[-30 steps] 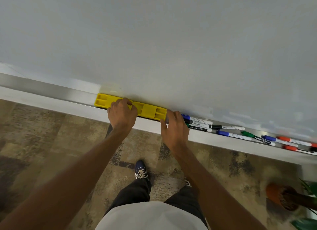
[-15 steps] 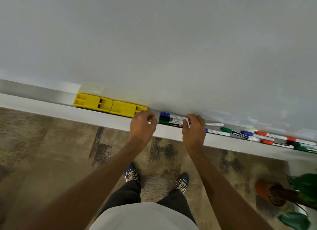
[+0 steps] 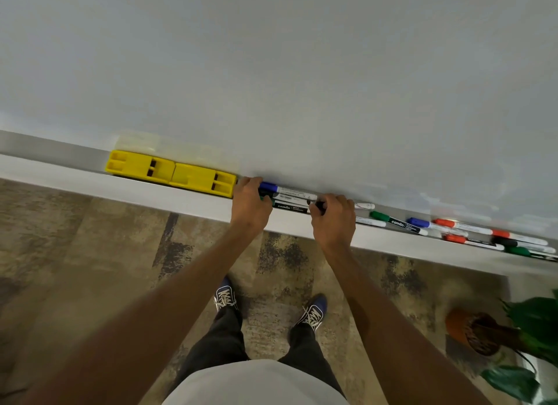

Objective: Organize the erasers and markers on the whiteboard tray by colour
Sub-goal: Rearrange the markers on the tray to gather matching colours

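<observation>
The whiteboard (image 3: pixel 271 72) fills the upper part of the view, and its tray (image 3: pixel 60 175) runs along the lower edge, slanting down to the right. The carpeted floor (image 3: pixel 90 253) lies below, with a potted plant (image 3: pixel 483 332) at lower right and two blue shoes near the middle.

Two yellow erasers (image 3: pixel 172 173) lie end to end on the tray, touching, long axes along it. Just right of them sits a bundle of three markers (image 3: pixel 291 199) lying side by side lengthwise along the tray, caps to the left: one blue-capped at the back, a green-capped one at the front, the middle cap hidden.

The left hand (image 3: pixel 250 206) is curled round the cap end of the bundle, and the right hand (image 3: pixel 333 217) is curled round its other end, covering the tips.

Further right, loose markers (image 3: pixel 453 228) lie along the tray: two green caps, two red, one orange, one blue, one black can be counted; those under the right hand are partly hidden.
</observation>
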A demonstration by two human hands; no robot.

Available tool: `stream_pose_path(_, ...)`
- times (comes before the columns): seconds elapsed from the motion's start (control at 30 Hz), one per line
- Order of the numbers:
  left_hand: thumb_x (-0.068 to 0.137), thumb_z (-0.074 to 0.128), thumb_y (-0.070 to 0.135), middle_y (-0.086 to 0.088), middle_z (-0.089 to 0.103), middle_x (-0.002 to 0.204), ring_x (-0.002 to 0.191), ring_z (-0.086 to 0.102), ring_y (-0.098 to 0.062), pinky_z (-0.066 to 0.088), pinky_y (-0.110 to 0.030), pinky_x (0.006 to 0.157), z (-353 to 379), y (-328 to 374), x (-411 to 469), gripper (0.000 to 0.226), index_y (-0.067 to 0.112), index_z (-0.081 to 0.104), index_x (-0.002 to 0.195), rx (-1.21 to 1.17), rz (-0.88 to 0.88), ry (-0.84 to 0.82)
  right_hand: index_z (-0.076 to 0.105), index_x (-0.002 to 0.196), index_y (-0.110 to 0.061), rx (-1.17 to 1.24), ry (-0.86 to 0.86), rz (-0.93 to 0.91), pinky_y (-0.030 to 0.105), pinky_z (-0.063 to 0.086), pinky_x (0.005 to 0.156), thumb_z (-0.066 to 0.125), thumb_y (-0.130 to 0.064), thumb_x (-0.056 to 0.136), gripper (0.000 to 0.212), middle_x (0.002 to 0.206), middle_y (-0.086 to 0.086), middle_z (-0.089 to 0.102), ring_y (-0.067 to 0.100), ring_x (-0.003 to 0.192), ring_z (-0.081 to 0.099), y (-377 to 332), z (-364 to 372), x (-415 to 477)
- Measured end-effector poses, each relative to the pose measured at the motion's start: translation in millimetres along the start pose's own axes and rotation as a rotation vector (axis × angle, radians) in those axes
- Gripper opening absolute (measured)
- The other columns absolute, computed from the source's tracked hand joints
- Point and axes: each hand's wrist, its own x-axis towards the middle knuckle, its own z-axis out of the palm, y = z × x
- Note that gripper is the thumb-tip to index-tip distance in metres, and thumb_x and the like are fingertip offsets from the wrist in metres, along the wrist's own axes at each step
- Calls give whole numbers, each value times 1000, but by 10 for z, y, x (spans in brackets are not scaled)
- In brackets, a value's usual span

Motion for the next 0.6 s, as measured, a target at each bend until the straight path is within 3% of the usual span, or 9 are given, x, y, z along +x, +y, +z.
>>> stream_pose_path(0.2,89,59,5,-19,63,118,109,57,-34,47,-41,92,-2,-30,57,30,1,63,118,95,-50,1,69,102,-8,-206,19,-179,45,47,86,69,-26,87,24,102,11,66,33,103,55,20,-5,20)
stream_pose_path(0.33,91,60,5,-18,69,112,100,63,-33,49,-37,81,8,-71,53,29,1,64,119,102,-97,34,70,102,-7,-298,-4,-475,44,46,85,71,-21,86,21,98,9,67,33,98,58,31,47,-52)
stream_pose_path(0.43,91,60,1,-17,69,107,88,59,-26,45,-32,73,21,-125,65,23,2,64,114,85,-108,38,69,102,-7,-381,-39,-595,44,45,84,69,-19,88,19,100,9,67,31,97,58,53,101,-90)
stream_pose_path(0.5,91,60,0,-16,69,106,86,57,-23,49,-34,75,22,-167,62,21,1,64,112,52,-103,42,67,104,-6,-396,-50,-605,44,45,83,69,-15,88,19,100,10,66,31,96,59,52,128,-93)
stream_pose_path(0.6,93,61,0,-14,68,112,99,63,-26,51,-33,83,15,-240,18,25,2,64,118,-23,-81,71,65,105,-5,-406,-83,-589,45,43,83,65,-11,89,17,101,11,62,32,96,56,27,152,-71)
